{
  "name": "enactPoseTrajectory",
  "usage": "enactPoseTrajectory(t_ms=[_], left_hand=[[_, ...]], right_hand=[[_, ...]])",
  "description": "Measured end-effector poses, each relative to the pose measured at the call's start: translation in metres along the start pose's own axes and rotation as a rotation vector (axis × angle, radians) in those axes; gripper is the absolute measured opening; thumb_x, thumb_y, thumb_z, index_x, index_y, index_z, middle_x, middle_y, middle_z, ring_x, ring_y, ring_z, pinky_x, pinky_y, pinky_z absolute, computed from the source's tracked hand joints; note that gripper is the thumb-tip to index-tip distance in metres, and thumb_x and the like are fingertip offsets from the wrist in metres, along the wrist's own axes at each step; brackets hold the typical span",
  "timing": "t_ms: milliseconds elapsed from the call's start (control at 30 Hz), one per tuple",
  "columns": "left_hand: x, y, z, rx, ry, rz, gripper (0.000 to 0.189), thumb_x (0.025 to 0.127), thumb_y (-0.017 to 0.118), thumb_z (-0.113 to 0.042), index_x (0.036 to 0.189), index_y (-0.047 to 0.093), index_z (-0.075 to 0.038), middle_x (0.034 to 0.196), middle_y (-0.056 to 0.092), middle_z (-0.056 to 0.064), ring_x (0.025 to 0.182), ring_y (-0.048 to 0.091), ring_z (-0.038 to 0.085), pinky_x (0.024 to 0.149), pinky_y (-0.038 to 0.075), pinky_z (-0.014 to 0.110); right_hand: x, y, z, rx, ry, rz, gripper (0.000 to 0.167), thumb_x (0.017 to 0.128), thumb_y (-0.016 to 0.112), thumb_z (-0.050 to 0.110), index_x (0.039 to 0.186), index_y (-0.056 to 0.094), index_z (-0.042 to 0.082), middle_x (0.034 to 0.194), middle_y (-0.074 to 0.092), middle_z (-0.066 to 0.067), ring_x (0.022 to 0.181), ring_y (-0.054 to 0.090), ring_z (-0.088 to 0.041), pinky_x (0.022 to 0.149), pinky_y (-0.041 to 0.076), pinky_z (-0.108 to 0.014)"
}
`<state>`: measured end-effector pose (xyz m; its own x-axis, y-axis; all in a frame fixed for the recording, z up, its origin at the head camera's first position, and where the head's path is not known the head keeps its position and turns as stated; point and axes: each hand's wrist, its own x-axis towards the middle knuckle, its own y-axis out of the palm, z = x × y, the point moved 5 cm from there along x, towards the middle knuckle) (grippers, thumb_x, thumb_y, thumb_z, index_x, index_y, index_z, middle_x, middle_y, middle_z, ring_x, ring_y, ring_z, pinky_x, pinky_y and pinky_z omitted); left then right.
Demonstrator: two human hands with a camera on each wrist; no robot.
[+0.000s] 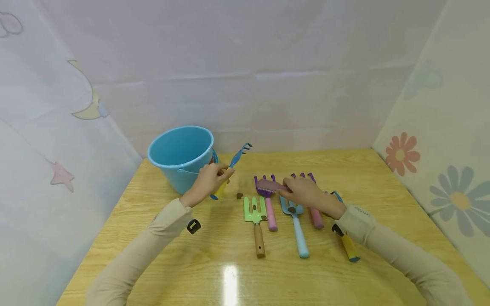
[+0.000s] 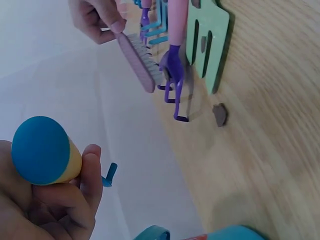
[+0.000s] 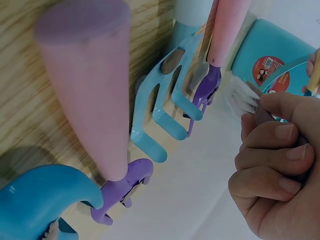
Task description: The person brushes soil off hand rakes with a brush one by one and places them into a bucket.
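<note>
My left hand [image 1: 208, 182] grips a small hand rake by its yellow handle, its blue tines [image 1: 238, 156] pointing up and to the right, beside the bucket. In the left wrist view the blue end cap [image 2: 41, 150] of that handle faces the camera. My right hand [image 1: 304, 192] holds a mauve brush [image 1: 269, 185] with white bristles [image 3: 241, 97], fingers curled round its handle. The brush is over a purple rake with a pink handle [image 1: 271, 214]. Near it lie a green fork [image 1: 255, 210] with a wooden handle and a light blue rake [image 1: 300, 233].
A light blue bucket [image 1: 168, 167] stands at the back left. Another purple rake with a pink handle [image 1: 316, 219] and a yellow-handled blue tool [image 1: 349, 247] lie under my right forearm. Brown bits lie on some tools, and one brown piece [image 1: 239, 196] is on the wooden table [image 1: 183, 272].
</note>
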<state>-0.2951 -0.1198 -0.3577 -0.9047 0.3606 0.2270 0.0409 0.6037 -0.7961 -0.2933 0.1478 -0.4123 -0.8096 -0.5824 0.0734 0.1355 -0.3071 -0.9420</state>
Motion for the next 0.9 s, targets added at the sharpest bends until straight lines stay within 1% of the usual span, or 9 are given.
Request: enactPoseTrajectory(t_ms=[100, 267, 333, 400, 533, 633, 767, 900], left_hand=[[0.003, -0.007, -0.004, -0.010, -0.003, -0.018, 0.035, 0.105, 0.051, -0.028, 0.117, 0.068, 0.000, 0.074, 0.071, 0.002, 0.045, 0.050, 0.015, 0.046, 0.038, 0.030], [0.008, -0.019, -0.009, -0.021, -0.009, -0.051, 0.033, 0.105, 0.051, -0.027, 0.114, 0.069, -0.001, 0.079, 0.073, 0.004, 0.045, 0.047, 0.014, 0.046, 0.035, 0.028], [0.009, -0.023, -0.010, -0.017, -0.014, -0.055, 0.032, 0.105, 0.050, -0.027, 0.111, 0.069, -0.002, 0.079, 0.072, 0.004, 0.045, 0.045, 0.014, 0.045, 0.034, 0.028], [0.010, -0.027, -0.010, -0.009, -0.025, -0.056, 0.032, 0.105, 0.049, -0.026, 0.113, 0.068, -0.002, 0.079, 0.071, 0.003, 0.045, 0.045, 0.014, 0.046, 0.035, 0.028], [0.011, -0.035, -0.010, 0.016, -0.058, -0.060, 0.036, 0.106, 0.049, -0.028, 0.123, 0.064, 0.000, 0.083, 0.072, 0.003, 0.056, 0.056, 0.016, 0.053, 0.042, 0.032], [0.012, -0.044, -0.010, 0.024, -0.085, -0.058, 0.041, 0.106, 0.049, -0.030, 0.128, 0.062, 0.001, 0.095, 0.073, 0.008, 0.074, 0.065, 0.021, 0.063, 0.049, 0.036], [0.011, -0.065, -0.010, 0.042, -0.133, -0.061, 0.042, 0.105, 0.049, -0.031, 0.128, 0.061, 0.002, 0.112, 0.069, 0.016, 0.093, 0.066, 0.029, 0.074, 0.053, 0.042], [0.009, -0.086, -0.008, 0.060, -0.165, -0.068, 0.041, 0.105, 0.050, -0.029, 0.127, 0.061, 0.004, 0.115, 0.067, 0.019, 0.095, 0.065, 0.031, 0.080, 0.052, 0.046]], right_hand=[[0.000, -0.001, -0.002, -0.012, 0.010, -0.008, 0.025, 0.099, 0.061, 0.029, 0.086, 0.058, 0.008, 0.059, 0.045, 0.004, 0.048, 0.038, -0.007, 0.045, 0.029, -0.022], [0.000, -0.002, -0.005, -0.026, 0.020, -0.013, 0.026, 0.099, 0.061, 0.029, 0.085, 0.058, 0.008, 0.060, 0.045, 0.003, 0.048, 0.038, -0.007, 0.046, 0.030, -0.022], [-0.001, -0.001, -0.006, -0.017, 0.022, -0.008, 0.025, 0.099, 0.061, 0.029, 0.087, 0.059, 0.007, 0.060, 0.045, 0.003, 0.049, 0.038, -0.007, 0.046, 0.030, -0.022], [-0.001, 0.000, -0.006, -0.004, 0.023, 0.001, 0.025, 0.099, 0.060, 0.028, 0.089, 0.059, 0.006, 0.060, 0.045, 0.003, 0.049, 0.038, -0.007, 0.046, 0.030, -0.022], [-0.003, 0.000, -0.006, 0.003, 0.021, 0.006, 0.024, 0.100, 0.060, 0.028, 0.090, 0.060, 0.006, 0.060, 0.045, 0.003, 0.048, 0.037, -0.007, 0.047, 0.029, -0.023], [-0.004, 0.000, -0.006, -0.009, 0.016, -0.005, 0.024, 0.099, 0.061, 0.028, 0.091, 0.061, 0.005, 0.060, 0.045, 0.004, 0.048, 0.037, -0.007, 0.047, 0.028, -0.022], [-0.005, -0.002, -0.004, -0.009, -0.002, -0.009, 0.023, 0.099, 0.061, 0.027, 0.091, 0.060, 0.005, 0.060, 0.045, 0.004, 0.048, 0.036, -0.006, 0.046, 0.028, -0.021], [-0.006, -0.004, -0.003, -0.005, -0.007, -0.002, 0.023, 0.099, 0.061, 0.026, 0.090, 0.058, 0.005, 0.059, 0.043, 0.004, 0.047, 0.035, -0.006, 0.044, 0.026, -0.020]])
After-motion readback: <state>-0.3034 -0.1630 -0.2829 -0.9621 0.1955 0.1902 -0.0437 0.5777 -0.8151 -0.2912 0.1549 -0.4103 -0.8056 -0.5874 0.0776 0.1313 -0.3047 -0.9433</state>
